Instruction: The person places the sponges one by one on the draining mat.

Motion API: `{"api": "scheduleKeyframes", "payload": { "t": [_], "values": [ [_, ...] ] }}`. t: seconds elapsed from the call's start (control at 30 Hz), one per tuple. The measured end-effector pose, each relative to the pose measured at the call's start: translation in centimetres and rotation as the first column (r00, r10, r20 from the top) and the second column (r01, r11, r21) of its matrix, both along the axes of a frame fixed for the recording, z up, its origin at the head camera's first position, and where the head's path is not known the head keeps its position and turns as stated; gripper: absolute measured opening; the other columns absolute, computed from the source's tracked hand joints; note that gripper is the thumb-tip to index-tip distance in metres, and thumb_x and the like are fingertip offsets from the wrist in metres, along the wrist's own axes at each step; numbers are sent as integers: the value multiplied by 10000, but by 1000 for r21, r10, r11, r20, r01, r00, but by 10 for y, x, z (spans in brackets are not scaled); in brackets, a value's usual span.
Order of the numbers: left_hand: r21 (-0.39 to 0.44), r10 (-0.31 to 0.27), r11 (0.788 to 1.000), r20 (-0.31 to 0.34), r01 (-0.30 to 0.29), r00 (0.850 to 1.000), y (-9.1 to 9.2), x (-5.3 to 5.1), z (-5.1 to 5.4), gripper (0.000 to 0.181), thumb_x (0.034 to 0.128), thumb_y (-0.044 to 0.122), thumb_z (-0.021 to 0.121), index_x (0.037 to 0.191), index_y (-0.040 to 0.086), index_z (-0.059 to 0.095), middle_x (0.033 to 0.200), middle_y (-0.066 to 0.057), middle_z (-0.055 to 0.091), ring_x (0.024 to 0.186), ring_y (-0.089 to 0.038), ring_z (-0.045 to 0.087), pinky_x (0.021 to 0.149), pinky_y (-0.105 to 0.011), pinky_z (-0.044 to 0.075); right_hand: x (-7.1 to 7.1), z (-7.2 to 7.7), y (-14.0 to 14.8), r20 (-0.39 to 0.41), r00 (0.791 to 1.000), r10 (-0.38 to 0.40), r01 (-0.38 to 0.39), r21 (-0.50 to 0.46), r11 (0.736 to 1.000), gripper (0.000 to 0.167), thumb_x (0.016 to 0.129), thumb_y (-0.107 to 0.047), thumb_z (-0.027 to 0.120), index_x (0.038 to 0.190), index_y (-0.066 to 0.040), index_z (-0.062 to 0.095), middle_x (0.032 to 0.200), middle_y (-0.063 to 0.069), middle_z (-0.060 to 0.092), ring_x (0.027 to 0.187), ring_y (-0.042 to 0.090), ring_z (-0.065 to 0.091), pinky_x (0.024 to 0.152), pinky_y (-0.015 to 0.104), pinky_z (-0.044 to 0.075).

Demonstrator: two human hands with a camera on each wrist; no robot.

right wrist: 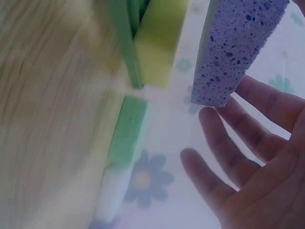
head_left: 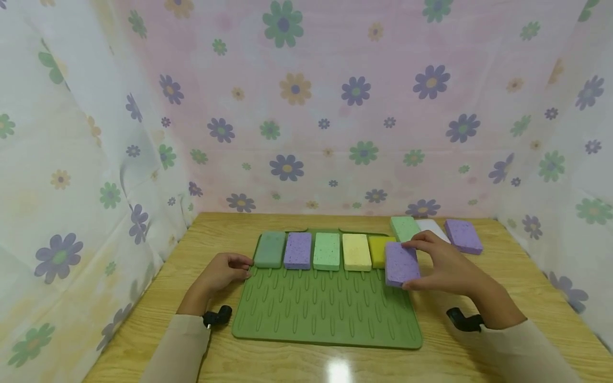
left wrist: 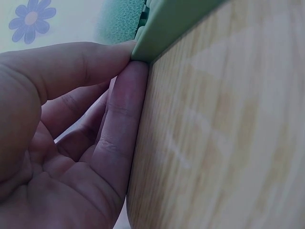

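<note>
My right hand (head_left: 452, 266) holds a purple sponge (head_left: 401, 264) between thumb and fingers, raised over the right end of a green ridged silicone mat (head_left: 325, 314). In the right wrist view, the sponge's porous face (right wrist: 233, 52) shows above the fingers. At the mat's left edge, my left hand (head_left: 219, 276) pinches the rim with thumb and index finger, as the left wrist view shows. Along the mat's back lie a teal sponge (head_left: 270, 250), a purple one (head_left: 298, 251), a mint green one (head_left: 327, 251), a pale yellow one (head_left: 356, 252) and a partly covered yellow one (head_left: 377, 252).
Behind the right hand, on the wooden table (head_left: 479, 287), lie a light green sponge (head_left: 404, 227), a partly hidden white one (head_left: 432, 229) and another purple one (head_left: 463, 236). Flower-printed curtains (head_left: 325, 133) hang at the back and both sides.
</note>
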State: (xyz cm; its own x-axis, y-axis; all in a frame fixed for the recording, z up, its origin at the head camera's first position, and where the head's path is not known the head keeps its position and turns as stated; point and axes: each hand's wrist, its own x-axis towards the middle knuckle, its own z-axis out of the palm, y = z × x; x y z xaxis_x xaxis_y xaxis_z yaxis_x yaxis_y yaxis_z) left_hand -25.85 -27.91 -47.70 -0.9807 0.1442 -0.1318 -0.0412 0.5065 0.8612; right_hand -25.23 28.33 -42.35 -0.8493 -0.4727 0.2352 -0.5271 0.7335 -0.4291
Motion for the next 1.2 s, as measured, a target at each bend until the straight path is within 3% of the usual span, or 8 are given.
{"api": "scheduleKeyframes", "payload": {
  "t": [0.27, 0.5, 0.73, 1.03, 1.2],
  "values": [
    [-2, -3, 1000, 10, 3, 1000, 0, -1, 1, 308, 948, 120, 752, 1248, 58, 720, 1198, -124, 695, 1056, -215, 665, 849, -304, 589, 2, 2, -26, 4, 997, 74, -74, 7, 997, 960, 707, -705, 840, 1449, -147, 596, 1384, 1, 505, 1221, 242, 582, 938, 525, 538],
    [-10, -4, 1000, -2, 4, 1000, 2, 2, 5, 323, 950, 131, 752, 1260, 47, 714, 1214, -131, 696, 1061, -207, 665, 868, -339, 591, 1, 6, -45, 7, 996, 94, -94, 21, 995, 987, 696, -741, 821, 1466, -168, 591, 1415, 3, 489, 1252, 264, 572, 936, 497, 536],
    [-2, -8, 1000, 0, 8, 1000, 1, 3, 5, 329, 950, 136, 753, 1262, 40, 713, 1201, -136, 697, 1039, -200, 669, 862, -358, 595, 0, 13, -60, -4, 993, 118, -118, 10, 993, 950, 709, -730, 824, 1458, -194, 594, 1428, 10, 494, 1275, 278, 557, 964, 546, 524],
    [-5, 3, 1000, 10, -3, 1000, -2, -1, 1, 299, 950, 125, 745, 1243, 73, 727, 1187, -106, 703, 1040, -200, 674, 851, -330, 595, 0, 19, -82, 5, 987, 163, -163, -4, 987, 944, 700, -750, 814, 1435, -196, 605, 1390, 5, 497, 1249, 237, 550, 992, 521, 516],
    [-7, -4, 1000, 2, 4, 1000, -2, 0, 1, 301, 950, 127, 746, 1244, 67, 727, 1180, -98, 703, 1030, -190, 674, 850, -342, 596, 2, 19, -96, 19, 984, 177, -177, -10, 984, 949, 689, -761, 815, 1427, -199, 610, 1343, -32, 503, 1147, 211, 565, 920, 444, 521]
  ]
}}
